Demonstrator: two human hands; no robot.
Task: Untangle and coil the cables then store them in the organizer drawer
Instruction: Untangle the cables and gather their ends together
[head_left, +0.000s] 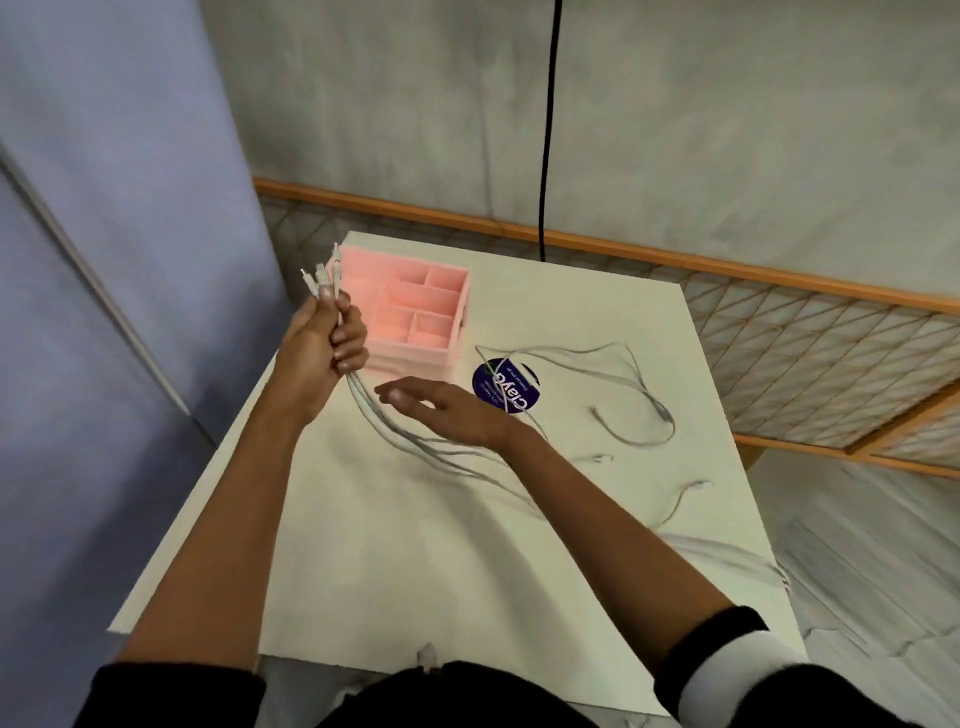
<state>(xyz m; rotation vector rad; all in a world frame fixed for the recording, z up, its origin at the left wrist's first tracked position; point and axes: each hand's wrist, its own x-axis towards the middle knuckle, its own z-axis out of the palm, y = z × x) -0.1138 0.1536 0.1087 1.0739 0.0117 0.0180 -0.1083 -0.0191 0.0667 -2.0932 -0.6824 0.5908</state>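
My left hand (324, 343) grips a bundle of white cables (415, 441) near their plug ends, raised above the table's left side; several connectors stick up past my fingers. The cables trail down and to the right across the white table (395, 561), with loose loops and ends spread out at the right. My right hand (441, 408) hovers flat, fingers straight, just above the trailing cables and holds nothing. The pink organizer (415, 317), with open compartments on top, stands at the table's far left, right behind my left hand.
A round dark-blue sticker (506, 387) lies on the table right of the organizer, under a cable loop. A black cord (548, 130) hangs down the back wall. A wooden lattice panel (805, 332) stands past the table's right edge. A blue wall borders the left.
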